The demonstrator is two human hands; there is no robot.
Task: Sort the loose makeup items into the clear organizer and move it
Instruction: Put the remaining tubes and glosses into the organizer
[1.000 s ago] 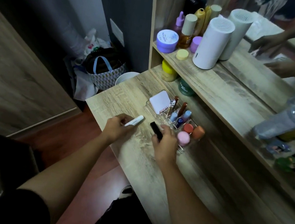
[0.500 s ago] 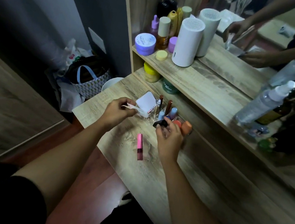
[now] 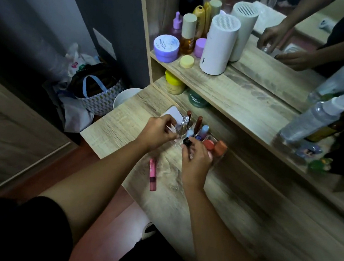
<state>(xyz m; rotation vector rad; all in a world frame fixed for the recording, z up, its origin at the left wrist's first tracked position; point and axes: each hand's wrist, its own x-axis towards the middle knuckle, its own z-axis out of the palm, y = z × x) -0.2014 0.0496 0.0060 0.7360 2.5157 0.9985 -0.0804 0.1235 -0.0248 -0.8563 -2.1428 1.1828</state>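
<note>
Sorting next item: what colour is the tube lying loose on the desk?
Pink tube, head view.

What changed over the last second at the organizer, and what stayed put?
Both hands moved from the desk edge up to the clear organizer. The left hand brought its white tube to the near left compartments; the right hand carried its black tube to the front slots. Both tubes remain gripped. A pink lip gloss now shows lying loose on the desk. The shelf jars look unmoved.
</note>
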